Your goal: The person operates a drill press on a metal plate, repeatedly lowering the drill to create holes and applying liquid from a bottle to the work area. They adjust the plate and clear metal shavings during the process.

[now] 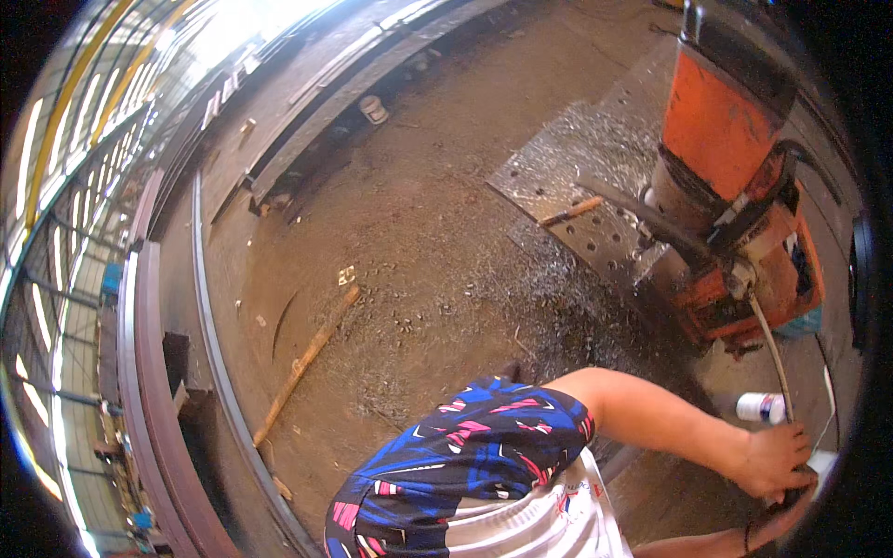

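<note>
My left hand [779,462] reaches to the lower right with its fingers curled. What they hold is hidden; a pale thing [822,464] shows just beyond them. My right hand [798,511] is close below it, near the rim of the picture, with its fingers mostly hidden and a dark band on the wrist. A pale cable or hose [770,346] runs down from the orange machine [716,121] and passes out of sight behind my left hand. Beside that hand, a white bottle or can [761,407] lies on its side.
Metal shavings [558,288] litter the brown floor around a steel plate [558,153] with holes. On the plate lies a tool with a wooden handle [572,211]. A wooden stick [307,365] lies on the floor. Long steel beams [153,372] run along the left.
</note>
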A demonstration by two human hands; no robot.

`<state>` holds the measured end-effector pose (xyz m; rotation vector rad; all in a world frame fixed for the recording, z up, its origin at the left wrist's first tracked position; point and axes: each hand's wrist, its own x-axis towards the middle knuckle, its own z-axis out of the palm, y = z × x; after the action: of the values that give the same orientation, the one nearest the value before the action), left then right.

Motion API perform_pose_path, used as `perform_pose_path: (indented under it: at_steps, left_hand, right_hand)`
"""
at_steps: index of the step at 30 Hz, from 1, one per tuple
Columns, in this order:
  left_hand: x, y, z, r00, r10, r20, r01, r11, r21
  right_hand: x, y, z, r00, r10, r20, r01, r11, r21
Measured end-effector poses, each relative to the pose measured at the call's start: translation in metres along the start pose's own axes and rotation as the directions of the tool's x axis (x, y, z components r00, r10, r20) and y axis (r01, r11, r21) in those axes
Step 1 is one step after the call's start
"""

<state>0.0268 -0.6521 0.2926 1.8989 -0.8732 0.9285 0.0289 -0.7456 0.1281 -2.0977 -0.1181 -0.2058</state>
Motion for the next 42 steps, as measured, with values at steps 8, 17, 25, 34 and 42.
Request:
perform_pose_path:
  at_steps: [8,17,25,34,42]
  left_hand:
    - [0.057,-0.014,-0.060,0.963,0.044,-0.266,-0.014,0.994,0.113]
    - [0.053,-0.014,-0.067,0.971,0.043,-0.235,-0.033,0.998,0.049]
    - [0.053,-0.007,-0.069,0.979,-0.021,-0.204,0.033,0.998,0.052]
    - [0.053,0.008,-0.098,0.970,-0.061,-0.237,0.064,0.998,0.006]
    - [0.057,0.010,-0.117,0.984,-0.047,-0.171,0.037,0.998,-0.059]
  right_hand:
    - [0.066,-0.060,0.062,0.970,-0.176,0.169,0.137,0.966,0.219]
    - [0.088,-0.063,0.050,0.978,-0.175,0.110,0.141,0.955,0.262]
    - [0.096,-0.090,0.046,0.970,-0.236,0.062,0.198,0.911,0.362]
    - [0.108,-0.159,0.064,0.952,-0.306,-0.034,0.278,0.808,0.520]
    - [0.123,-0.211,0.071,0.928,-0.346,-0.136,0.355,0.717,0.600]
